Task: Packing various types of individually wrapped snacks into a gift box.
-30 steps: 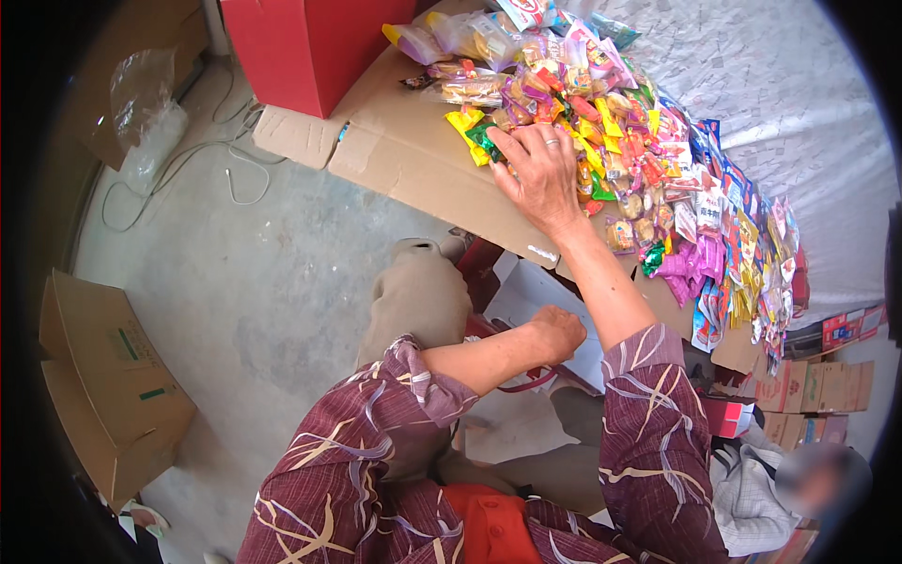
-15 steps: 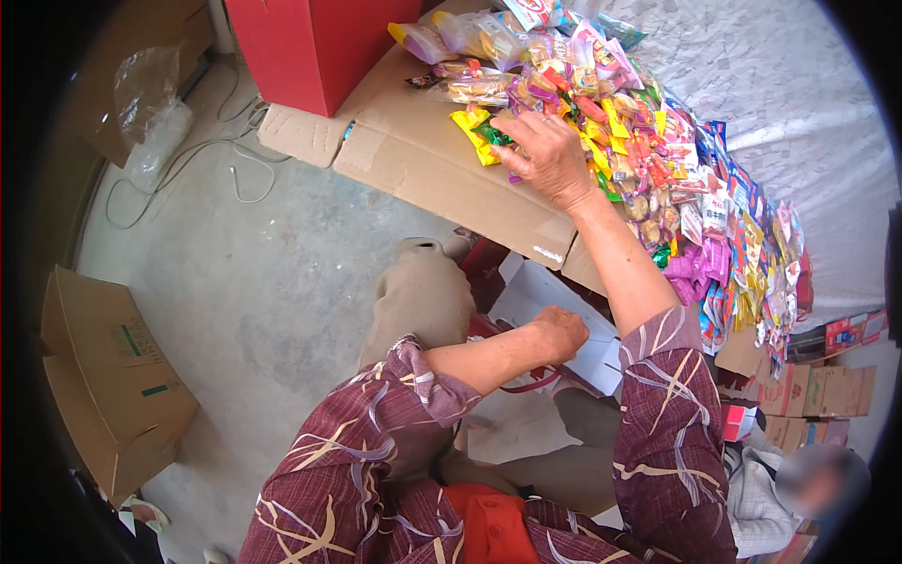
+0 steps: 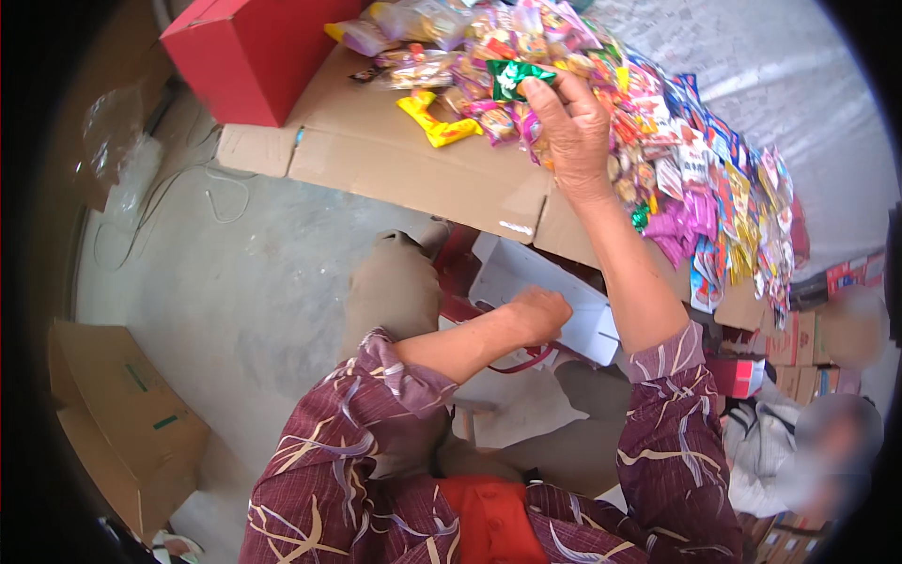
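Note:
Between the thumb and fingers of my right hand [image 3: 575,139] is a small shiny green wrapped snack [image 3: 515,81], lifted over a heap of packaged snacks [image 3: 648,122]. A yellow packet [image 3: 438,120] lies on the cardboard [image 3: 395,155] just left of that hand. My left hand [image 3: 541,316] is curled closed above an open white box [image 3: 584,325] below the cardboard's edge. Whatever its fingers may hold is hidden from view.
A red box [image 3: 254,61] stands at the cardboard's left end. On the floor at the left is an open brown carton [image 3: 132,414], with cables and clear plastic [image 3: 136,179] farther back. Another person [image 3: 766,451] sits at the right near stacked cartons [image 3: 799,352].
My right hand has picked the green snack up from beside the yellow packet and raised it. The left hand stays closed over the white box. The whole view has shifted slightly.

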Available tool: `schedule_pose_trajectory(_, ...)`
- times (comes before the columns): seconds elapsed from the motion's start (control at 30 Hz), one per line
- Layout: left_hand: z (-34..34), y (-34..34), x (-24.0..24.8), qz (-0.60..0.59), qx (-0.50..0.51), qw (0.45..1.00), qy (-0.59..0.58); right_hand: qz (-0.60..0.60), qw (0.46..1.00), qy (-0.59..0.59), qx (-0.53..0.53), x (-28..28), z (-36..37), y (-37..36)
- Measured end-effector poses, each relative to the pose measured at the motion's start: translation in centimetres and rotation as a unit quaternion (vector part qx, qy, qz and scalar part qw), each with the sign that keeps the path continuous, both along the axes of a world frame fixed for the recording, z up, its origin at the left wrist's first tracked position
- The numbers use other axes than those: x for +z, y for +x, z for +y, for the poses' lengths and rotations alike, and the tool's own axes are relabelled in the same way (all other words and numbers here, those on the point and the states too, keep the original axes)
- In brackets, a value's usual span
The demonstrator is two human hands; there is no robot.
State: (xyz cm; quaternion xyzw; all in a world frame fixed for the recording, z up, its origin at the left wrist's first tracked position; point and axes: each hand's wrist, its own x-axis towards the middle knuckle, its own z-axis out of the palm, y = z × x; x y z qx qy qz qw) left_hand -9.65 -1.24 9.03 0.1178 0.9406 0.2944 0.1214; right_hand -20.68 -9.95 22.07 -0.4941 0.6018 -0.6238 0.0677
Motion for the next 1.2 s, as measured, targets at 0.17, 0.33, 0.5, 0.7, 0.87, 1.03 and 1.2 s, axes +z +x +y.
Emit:
schedule_pose_trajectory(0.17,1.1,1.3,1.2,0.099,-0.054,0.994,0.012,-0.281,0.959,0.017,0.031,0.8,8.9,1.1)
schedule_pose_trajectory(0.33,2.2,2.7,1.5,0.138,-0.153,0.975,0.085,-0.343,0.926,0.154,-0.013,-3.8,17.8,2.4)
schedule_pose_trajectory(0.5,3.3,2.5,-1.0,0.166,-0.173,0.969,0.057,-0.290,0.929,0.230,-0.034,-8.5,22.2,2.3)
schedule_pose_trajectory(0.7,3.6,2.4,-2.6,0.174,-0.139,0.970,-0.101,-0.058,0.936,0.336,-0.090,-12.5,24.2,1.9)
schedule_pose_trajectory(0.87,3.5,2.1,-2.4,0.197,-0.123,0.967,-0.107,0.027,0.951,0.271,-0.145,-12.4,25.5,1.3)
schedule_pose_trajectory(1.03,3.4,2.2,-2.5,0.192,-0.112,0.970,-0.097,0.035,0.954,0.236,-0.180,-8.7,25.2,1.2)
schedule_pose_trajectory(1.2,3.0,2.0,-1.3,0.169,-0.112,0.976,-0.082,0.031,0.944,0.235,-0.228,-5.2,23.8,-1.1)
